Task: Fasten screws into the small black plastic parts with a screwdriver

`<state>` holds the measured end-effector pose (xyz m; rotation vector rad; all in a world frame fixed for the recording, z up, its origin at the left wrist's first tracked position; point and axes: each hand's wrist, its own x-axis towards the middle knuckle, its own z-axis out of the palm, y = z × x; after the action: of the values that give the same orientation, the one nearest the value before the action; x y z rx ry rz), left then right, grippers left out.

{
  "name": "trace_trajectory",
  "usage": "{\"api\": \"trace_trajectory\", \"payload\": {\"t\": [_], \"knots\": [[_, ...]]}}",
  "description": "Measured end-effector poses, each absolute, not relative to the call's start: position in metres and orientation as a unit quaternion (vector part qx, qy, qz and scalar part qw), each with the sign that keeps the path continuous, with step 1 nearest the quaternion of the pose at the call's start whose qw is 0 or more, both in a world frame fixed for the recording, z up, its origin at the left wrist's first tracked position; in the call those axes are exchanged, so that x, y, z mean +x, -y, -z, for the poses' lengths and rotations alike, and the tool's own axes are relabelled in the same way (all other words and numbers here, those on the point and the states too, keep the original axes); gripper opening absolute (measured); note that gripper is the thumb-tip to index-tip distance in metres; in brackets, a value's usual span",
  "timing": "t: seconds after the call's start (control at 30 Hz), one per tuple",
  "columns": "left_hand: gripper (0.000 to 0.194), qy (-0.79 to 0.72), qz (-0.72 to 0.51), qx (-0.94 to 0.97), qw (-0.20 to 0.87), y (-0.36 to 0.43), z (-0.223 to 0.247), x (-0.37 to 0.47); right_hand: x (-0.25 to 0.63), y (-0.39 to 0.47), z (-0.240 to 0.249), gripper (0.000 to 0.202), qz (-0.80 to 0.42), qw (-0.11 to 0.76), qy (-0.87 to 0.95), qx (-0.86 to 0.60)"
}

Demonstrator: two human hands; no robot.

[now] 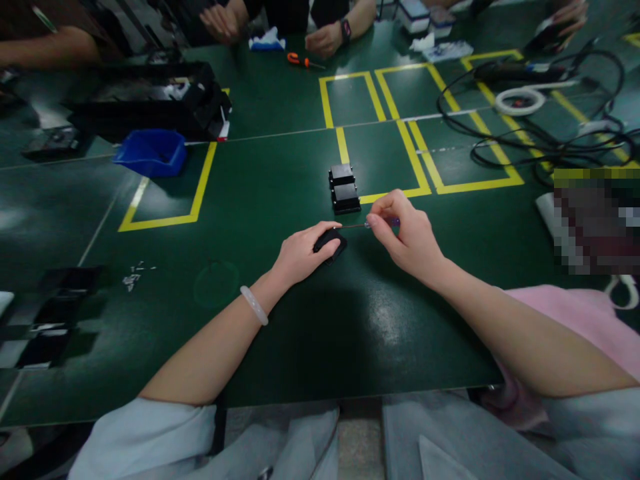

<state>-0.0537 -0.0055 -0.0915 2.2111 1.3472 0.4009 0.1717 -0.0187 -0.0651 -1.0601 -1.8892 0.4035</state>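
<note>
My left hand (303, 255) grips a small black block-shaped part (336, 250) against the green table, its fingers covering much of it. In my right hand (407, 233) is a thin screwdriver (356, 226) with a purplish handle, pinched between thumb and fingers. The shaft lies nearly level and points left; its tip reaches the near side of my left fingertips at the black part. Whether the tip sits on a screw is too small to tell. Just beyond my hands stand two similar black blocks (345, 190), close together, with small shiny screws along their sides.
Loose screws (133, 275) and dark flat parts (60, 313) lie at left. Farther back are a blue bin (153, 153), a long black housing (145, 100) and an orange screwdriver (299, 61). Coiled black cables (525, 143) spread at right. Co-workers' hands (325, 40) rest across the table.
</note>
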Motion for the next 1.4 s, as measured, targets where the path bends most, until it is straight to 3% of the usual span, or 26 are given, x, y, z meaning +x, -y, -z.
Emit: {"api": "trace_trajectory", "payload": {"t": [1.4], "knots": [[0.046,-0.496,-0.15,0.815,0.259,0.0051,0.0932,-0.0543,0.1726,0.0173,0.0672,0.009,-0.169,0.452,0.759,-0.437]]}}
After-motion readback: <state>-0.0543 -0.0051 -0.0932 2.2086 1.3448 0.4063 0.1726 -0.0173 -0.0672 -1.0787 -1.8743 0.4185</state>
